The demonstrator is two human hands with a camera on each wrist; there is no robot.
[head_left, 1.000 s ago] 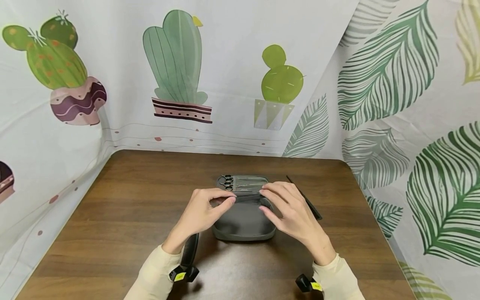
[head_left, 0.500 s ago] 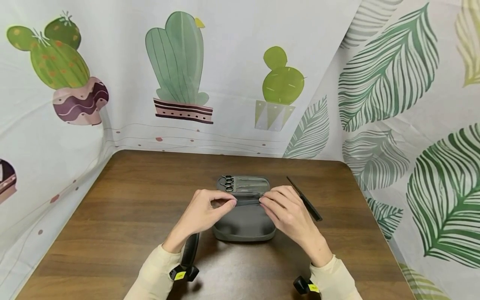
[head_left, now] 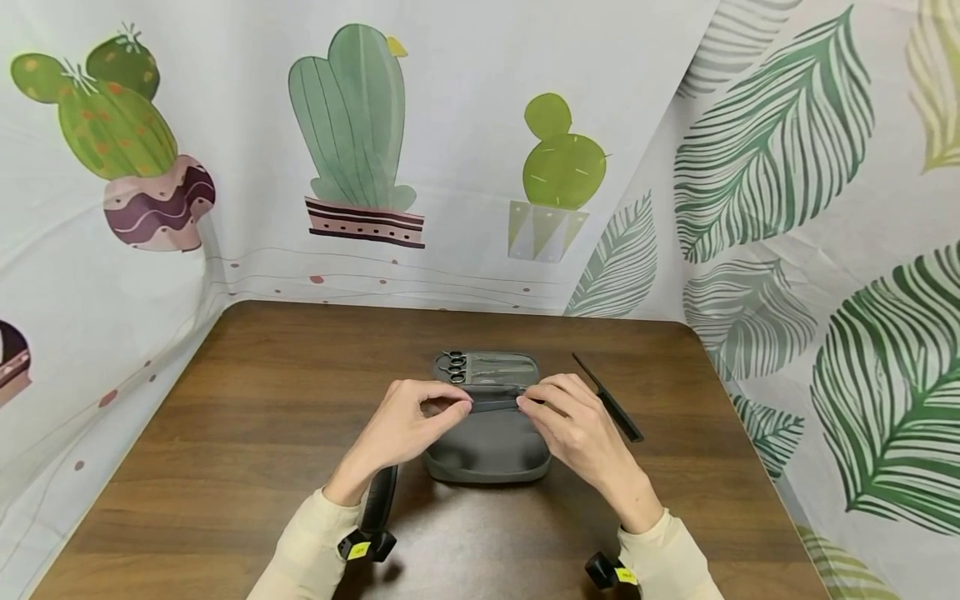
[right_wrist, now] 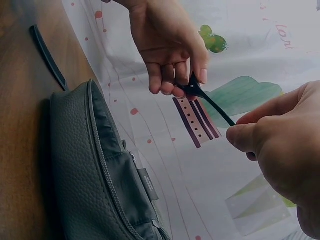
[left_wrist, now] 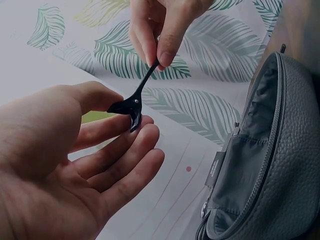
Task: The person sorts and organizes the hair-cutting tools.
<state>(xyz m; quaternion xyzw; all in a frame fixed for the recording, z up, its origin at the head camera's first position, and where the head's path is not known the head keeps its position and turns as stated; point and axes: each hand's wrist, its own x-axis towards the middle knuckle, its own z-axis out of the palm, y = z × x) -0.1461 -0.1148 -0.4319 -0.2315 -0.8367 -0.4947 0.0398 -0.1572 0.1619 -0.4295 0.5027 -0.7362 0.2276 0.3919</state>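
Both hands hold a slim black hair clip (head_left: 495, 406) above an unzipped grey case (head_left: 487, 454). My left hand (head_left: 408, 423) pinches the clip's wide, hinged end between thumb and index finger; its other fingers are loosely bent in the left wrist view. At the opposite end, my right hand (head_left: 583, 427) pinches the thin tip of the clip (right_wrist: 216, 106) between thumb and fingers. Several scissors (head_left: 456, 367) show their finger loops in a clear pocket on the case's far flap. Dark lining (left_wrist: 240, 172) is visible inside the case.
To the right of the case a black comb (head_left: 621, 414) lies slanted on the brown wooden table (head_left: 285, 367). Another long black object (head_left: 382, 500), partly hidden, lies beside the left wrist. A printed cloth (head_left: 465, 150) hangs behind the table.
My right hand's thumb and fingers, spread apart a second ago, have come together on the clip's thin end. The clip sits slightly lower and the left hand has barely moved.
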